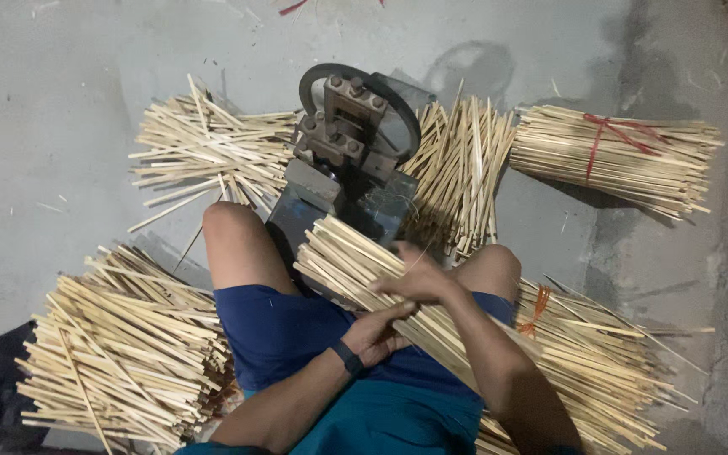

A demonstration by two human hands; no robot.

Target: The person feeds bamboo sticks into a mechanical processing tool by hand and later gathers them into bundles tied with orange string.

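We sit on the grey concrete floor with a long bundle of pale split bamboo sticks across our lap, left hand cupped beneath and right hand closed over it, apparently keeping its ends together toward the dark metal wheel machine

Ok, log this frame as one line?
left hand: under stick bundle, gripping | right hand: on top of bundle | bundle: across lap, end toward metal machine | loose stick piles around; tied bundle far right
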